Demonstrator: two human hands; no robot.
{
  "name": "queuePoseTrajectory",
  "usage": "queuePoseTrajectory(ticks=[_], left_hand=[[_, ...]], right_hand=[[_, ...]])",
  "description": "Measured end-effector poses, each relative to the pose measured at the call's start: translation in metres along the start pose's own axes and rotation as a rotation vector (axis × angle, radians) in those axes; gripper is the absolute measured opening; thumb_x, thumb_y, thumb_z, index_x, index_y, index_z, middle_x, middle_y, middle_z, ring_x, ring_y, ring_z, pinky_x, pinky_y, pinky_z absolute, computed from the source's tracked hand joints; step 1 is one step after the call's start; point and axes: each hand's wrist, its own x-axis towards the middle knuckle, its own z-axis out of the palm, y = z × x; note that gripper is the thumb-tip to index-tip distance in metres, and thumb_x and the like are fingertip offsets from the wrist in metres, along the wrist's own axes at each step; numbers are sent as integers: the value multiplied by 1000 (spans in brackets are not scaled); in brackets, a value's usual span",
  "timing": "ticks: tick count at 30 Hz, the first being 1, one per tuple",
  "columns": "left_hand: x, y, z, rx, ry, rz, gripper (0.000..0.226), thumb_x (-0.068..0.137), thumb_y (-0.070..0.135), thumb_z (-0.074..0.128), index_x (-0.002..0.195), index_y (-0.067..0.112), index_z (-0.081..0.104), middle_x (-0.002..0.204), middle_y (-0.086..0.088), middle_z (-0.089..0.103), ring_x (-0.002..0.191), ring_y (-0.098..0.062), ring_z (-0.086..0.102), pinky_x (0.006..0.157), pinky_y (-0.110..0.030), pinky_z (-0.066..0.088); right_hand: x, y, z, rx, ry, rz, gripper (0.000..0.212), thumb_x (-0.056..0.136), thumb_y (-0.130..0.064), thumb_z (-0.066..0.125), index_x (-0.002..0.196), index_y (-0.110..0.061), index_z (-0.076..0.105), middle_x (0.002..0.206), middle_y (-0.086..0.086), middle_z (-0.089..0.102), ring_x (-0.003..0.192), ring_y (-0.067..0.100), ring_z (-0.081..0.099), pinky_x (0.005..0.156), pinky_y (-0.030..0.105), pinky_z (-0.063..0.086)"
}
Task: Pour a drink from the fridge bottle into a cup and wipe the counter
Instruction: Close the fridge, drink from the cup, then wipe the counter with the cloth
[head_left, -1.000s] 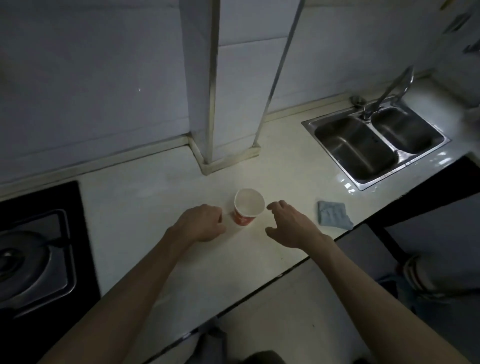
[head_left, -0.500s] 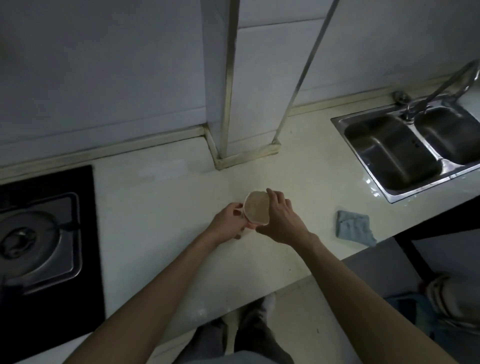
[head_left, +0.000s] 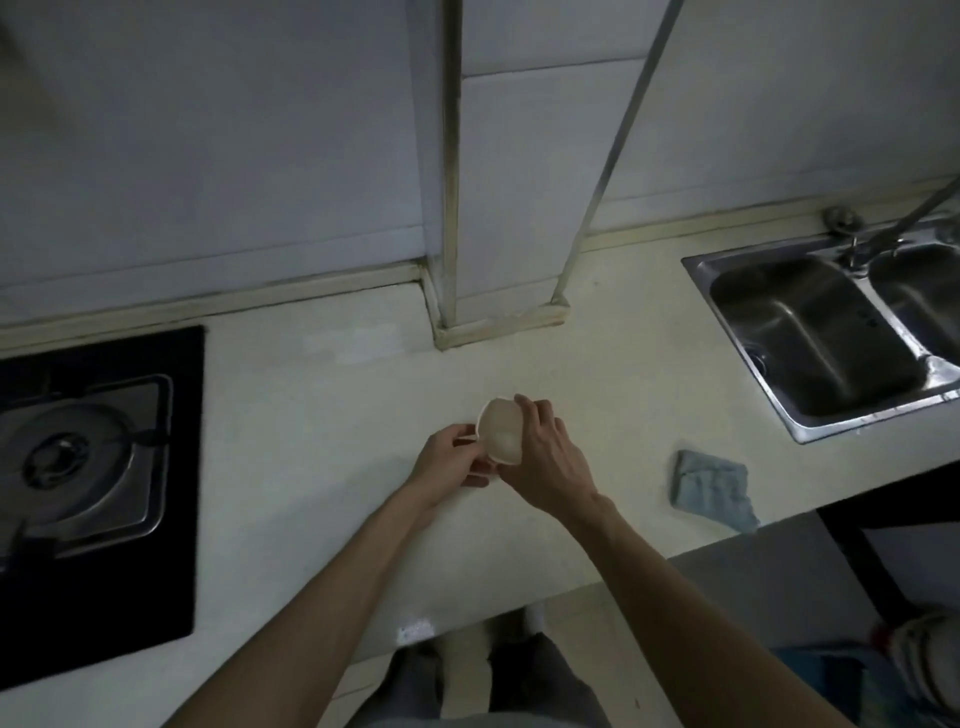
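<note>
**Bare forearms, grey trousers, pale footwear**

Below the counter (head_left: 311, 415) edge, two arms enter the view, bare from elbow to fingertips, with no sleeves in sight. The left hand (head_left: 447, 460) and right hand (head_left: 550, 462) wear no gloves, rings or watch. Under the counter edge, dark grey trousers (head_left: 467, 680) show above pale footwear, blurred and dim.

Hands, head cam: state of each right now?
Left hand: closed on the paper cup, gripping its lower side.
Right hand: closed on the same cup, fingers at its rim.
</note>
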Motion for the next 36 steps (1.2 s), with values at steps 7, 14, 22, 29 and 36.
queuePoseTrajectory(ticks=[7, 14, 22, 29, 36], left_hand=[[-23, 7, 13, -107, 123, -3, 27, 91, 6, 58, 116, 9, 68, 99, -15, 76, 86, -26, 73, 83, -40, 60], [-37, 19, 10, -158, 162, 39, 29, 89, 4, 57, 116, 8, 67, 98, -13, 75, 85, -23, 72, 87, -41, 59], [-24, 54, 6, -78, -10, 90, 27, 94, 5, 53, 112, 17, 68, 87, -1, 79, 78, -12, 75, 90, -39, 57], [10, 95, 51, -45, -118, 101, 25, 92, 2, 57, 95, 25, 68, 90, 3, 75, 85, -20, 68, 88, -40, 57], [67, 140, 120, -93, -71, 101, 27, 94, 3, 54, 96, 25, 68, 76, 11, 77, 70, -4, 71, 86, -38, 57]], right_hand=[[-1, 5, -16, 12, -17, -118, 93, 74, -42, 77, 146, -18, 24, 135, 1, 37, 116, 23, 47, 82, 36, 51], [9, 6, -28, -10, -13, -247, 96, 76, -44, 76, 148, -16, 18, 139, 2, 34, 119, 22, 43, 86, 33, 50], [16, 16, -53, 45, 65, -171, 99, 71, -53, 78, 145, -16, 24, 136, 2, 38, 115, 19, 46, 85, 31, 50], [41, 67, -94, 12, 110, -131, 100, 69, -54, 79, 145, -13, 26, 136, 5, 41, 112, 21, 50, 86, 34, 54], [108, 136, -137, 44, 99, -136, 97, 70, -50, 79, 144, -14, 29, 137, 5, 42, 116, 24, 48, 91, 38, 50]])
